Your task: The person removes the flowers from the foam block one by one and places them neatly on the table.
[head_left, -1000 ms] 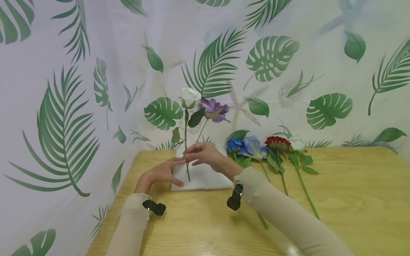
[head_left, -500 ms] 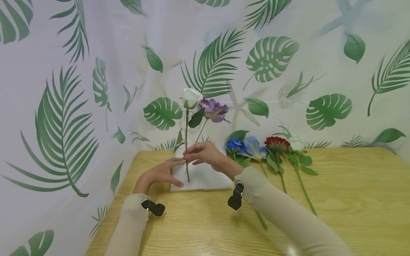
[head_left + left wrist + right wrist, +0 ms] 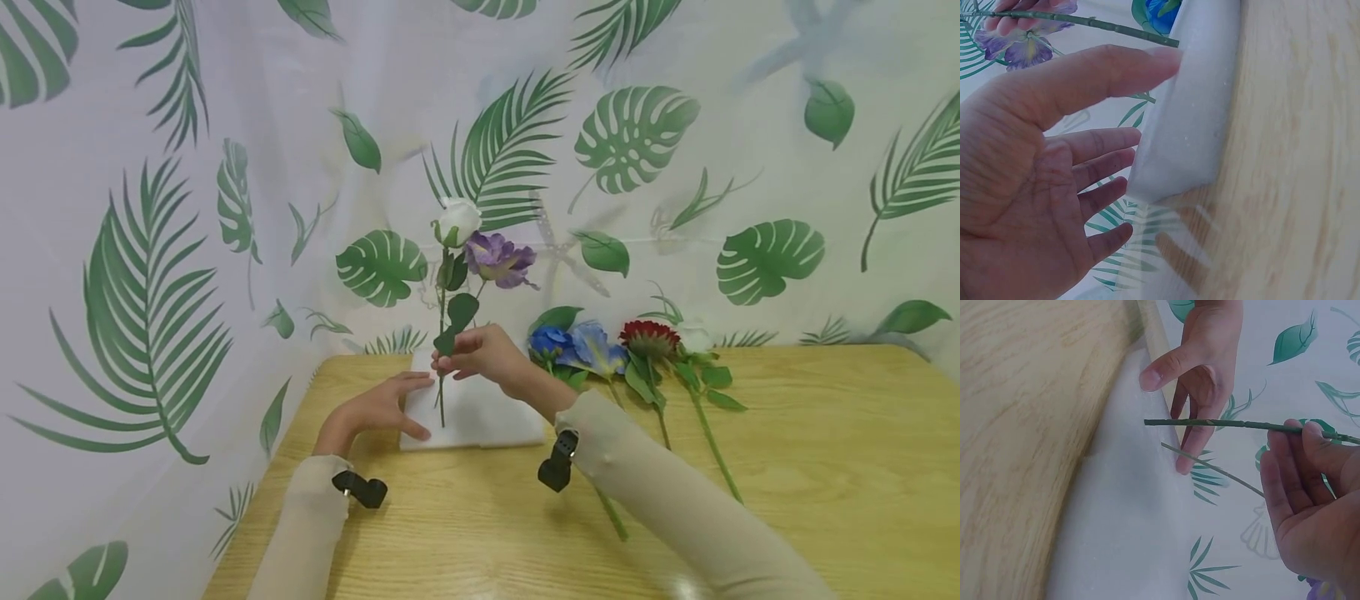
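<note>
Mid-frame, the right hand (image 3: 483, 360) pinches a white rose (image 3: 457, 222) by its stem (image 3: 442, 408) beside a purple flower (image 3: 501, 260); the left hand (image 3: 378, 410) is at the left edge of a white block (image 3: 495, 423). Farther right, other flowers (image 3: 649, 340) lie on the tabletop (image 3: 825, 475).

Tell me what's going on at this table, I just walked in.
A person's right hand holds a white rose upright by its stem, over a white block. I can't tell whether the stem's end has gone in. The left hand is spread at the block's left edge. A purple flower stands behind the rose, and two blue flowers, a red one and another white one lie to the right.
</note>
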A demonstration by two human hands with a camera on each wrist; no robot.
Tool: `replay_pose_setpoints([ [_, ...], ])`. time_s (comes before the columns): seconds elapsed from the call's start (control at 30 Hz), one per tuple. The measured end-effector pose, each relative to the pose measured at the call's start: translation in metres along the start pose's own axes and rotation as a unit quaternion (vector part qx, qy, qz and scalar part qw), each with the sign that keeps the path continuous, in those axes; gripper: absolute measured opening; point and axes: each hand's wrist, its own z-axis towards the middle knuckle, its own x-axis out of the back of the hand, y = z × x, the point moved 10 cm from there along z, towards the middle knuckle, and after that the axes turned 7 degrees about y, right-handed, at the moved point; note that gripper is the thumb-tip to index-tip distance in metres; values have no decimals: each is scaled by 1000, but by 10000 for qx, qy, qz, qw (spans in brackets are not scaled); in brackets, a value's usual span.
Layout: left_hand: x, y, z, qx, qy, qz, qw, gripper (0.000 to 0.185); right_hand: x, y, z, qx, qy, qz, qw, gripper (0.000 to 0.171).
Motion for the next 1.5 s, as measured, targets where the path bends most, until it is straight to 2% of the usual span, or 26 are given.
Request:
replay_pose_setpoints([
  [0.37,2,0,0,-55,9,6,10000,94,8,-5,-5,-17,-140,104,9998,17],
  [0.73,2,3,-2,-43,18,-94,9999,94,23,-2,-22,-442,-783,-184,9958,22],
  [0.9,2,5,-3,-47,26,-47,10000,93,37,-3,-31,-430,-955,-247,9942,26],
  [1.03,1,5,-2,-25,32,-24,10000,93,50,-2,-37,-406,-987,-290,9939,31],
  [1.5,0,4,-2,-133,20,-12,9999,94,95,-10,-62,-100,-848,-828,9929,30],
])
